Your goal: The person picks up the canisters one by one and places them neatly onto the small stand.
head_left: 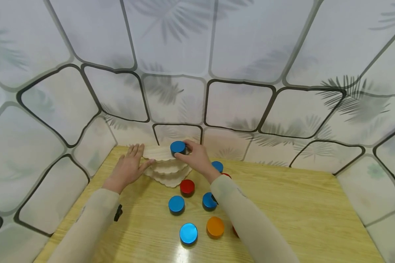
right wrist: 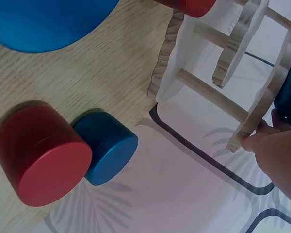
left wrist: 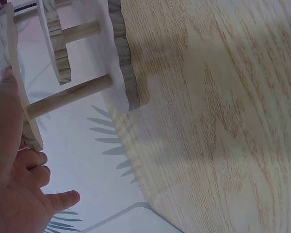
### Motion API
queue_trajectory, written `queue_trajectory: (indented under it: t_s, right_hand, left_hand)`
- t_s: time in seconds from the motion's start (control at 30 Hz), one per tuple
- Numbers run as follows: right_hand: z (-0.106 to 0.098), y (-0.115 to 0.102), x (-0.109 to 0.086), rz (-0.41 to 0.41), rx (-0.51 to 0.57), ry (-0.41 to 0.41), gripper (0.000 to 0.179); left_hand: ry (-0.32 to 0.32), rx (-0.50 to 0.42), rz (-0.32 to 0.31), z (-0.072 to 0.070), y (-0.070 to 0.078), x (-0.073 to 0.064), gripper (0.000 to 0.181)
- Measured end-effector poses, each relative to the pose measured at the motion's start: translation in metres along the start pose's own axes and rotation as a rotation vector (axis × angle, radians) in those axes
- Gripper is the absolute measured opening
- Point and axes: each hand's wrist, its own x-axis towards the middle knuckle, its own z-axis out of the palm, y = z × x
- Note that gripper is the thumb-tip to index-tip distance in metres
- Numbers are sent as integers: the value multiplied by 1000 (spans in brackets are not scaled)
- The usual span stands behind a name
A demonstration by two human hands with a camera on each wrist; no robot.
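Note:
A pale wooden tiered stand (head_left: 168, 179) with scalloped edges and round dowels stands at the back of the table, by the wall. My left hand (head_left: 130, 166) holds the left end of its top board (left wrist: 12, 58), thumb at the front edge. On the right part of that board, a blue round tin (head_left: 177, 147) is pinched between the thumb and fingers of my right hand (head_left: 197, 159). In the right wrist view, the same tin (right wrist: 289, 92) shows partly at the edge, beside the fingers.
In front of the stand are a red tin (head_left: 187, 187), several blue tins (head_left: 176, 204) and an orange tin (head_left: 215, 227). Another red tin (right wrist: 46, 155) stands beside a blue one (right wrist: 111, 148), partly behind my right forearm. A patterned cloth wall (head_left: 240, 106) surrounds the table (head_left: 299, 204).

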Motion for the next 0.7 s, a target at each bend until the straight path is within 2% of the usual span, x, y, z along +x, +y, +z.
queue_trajectory:
  t_s: [0.23,0.47,0.7]
  right_hand:
    - [6,-4,0,46,-13,6,43]
    - [16,-13,4,24,-18,-3,44]
    - [30,-17,15,40,5,-3,57]
  left_hand:
    - [-11,-14,-10,1,0,0,89]
    - [-28,-18,-20,4,-1,0,91]
    - [-21,-22,-14,3,-1,0,90]
